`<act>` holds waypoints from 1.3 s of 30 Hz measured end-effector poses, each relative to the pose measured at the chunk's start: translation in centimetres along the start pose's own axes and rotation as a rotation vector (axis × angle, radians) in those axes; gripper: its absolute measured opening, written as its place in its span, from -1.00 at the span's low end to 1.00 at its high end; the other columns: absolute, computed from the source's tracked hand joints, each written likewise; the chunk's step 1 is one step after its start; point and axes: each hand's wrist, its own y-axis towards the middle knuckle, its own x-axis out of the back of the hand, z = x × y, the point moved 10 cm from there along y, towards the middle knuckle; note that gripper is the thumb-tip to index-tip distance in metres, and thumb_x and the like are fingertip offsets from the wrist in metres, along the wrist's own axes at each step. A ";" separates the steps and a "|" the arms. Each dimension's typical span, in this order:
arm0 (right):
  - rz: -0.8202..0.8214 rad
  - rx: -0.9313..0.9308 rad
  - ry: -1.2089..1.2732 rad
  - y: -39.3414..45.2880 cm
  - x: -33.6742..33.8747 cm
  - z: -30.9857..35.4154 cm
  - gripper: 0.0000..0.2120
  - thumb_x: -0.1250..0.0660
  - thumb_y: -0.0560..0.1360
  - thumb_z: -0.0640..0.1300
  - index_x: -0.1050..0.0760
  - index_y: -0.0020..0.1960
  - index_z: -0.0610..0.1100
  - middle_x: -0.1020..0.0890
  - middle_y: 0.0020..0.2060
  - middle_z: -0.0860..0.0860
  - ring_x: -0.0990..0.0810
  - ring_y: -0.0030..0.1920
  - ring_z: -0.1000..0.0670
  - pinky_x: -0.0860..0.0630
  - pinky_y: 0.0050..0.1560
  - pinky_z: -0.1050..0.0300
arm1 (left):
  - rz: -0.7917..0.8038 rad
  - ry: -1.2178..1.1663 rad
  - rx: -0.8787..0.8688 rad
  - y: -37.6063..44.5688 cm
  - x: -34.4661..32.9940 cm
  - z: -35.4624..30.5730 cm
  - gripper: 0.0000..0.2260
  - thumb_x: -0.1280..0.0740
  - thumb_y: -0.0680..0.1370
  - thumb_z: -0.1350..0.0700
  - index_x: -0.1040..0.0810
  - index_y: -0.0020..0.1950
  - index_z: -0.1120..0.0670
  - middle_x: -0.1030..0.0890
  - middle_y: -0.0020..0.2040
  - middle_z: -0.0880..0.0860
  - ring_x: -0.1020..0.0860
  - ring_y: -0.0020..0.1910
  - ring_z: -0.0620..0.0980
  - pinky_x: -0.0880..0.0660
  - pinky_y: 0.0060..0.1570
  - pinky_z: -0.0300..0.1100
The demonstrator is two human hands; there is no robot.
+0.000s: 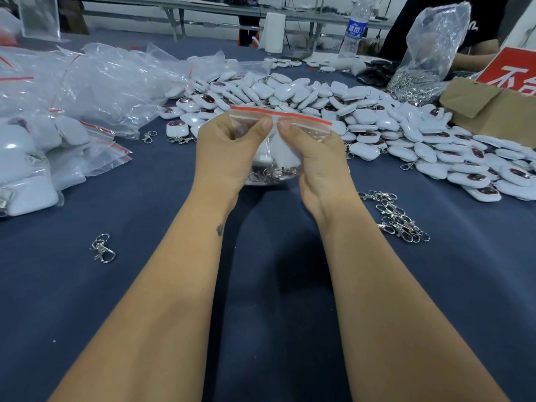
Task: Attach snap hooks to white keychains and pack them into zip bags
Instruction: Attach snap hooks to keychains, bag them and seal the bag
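Note:
A clear zip bag [307, 123] with a red seal strip stands upright above the table's middle, filled with white keychains and silver snap hooks [271, 173] at its bottom. My left hand [229, 149] and my right hand [313, 158] both grip the bag, thumbs side by side pinching just under the red strip. Behind the bag lies a big heap of loose white keychains [377, 123]. Several loose snap hooks [401, 217] lie to the right of my right forearm, and a single snap hook [103, 248] lies at the left.
Packed zip bags [43, 158] and empty clear bags [95, 82] pile up at the left on the blue table [275, 285]. A cardboard box [490, 108] with a red sign, a plastic bag of hooks [429, 53] and a water bottle [352, 30] stand at the back right.

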 end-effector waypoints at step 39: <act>-0.063 -0.037 0.054 -0.1 0.0 -0.4 -0.91 -0.44 0.43 -0.36 -0.63 -0.09 -0.24 -0.66 -0.09 -0.20 -0.65 -0.02 -0.17 -0.52 0.26 -0.22 | -0.079 -0.057 0.072 0.2 0.5 0.8 -0.78 -0.39 0.58 0.13 -0.61 -0.27 0.07 -0.58 -0.38 -0.06 -0.51 -0.33 -0.10 -0.51 -0.20 -0.20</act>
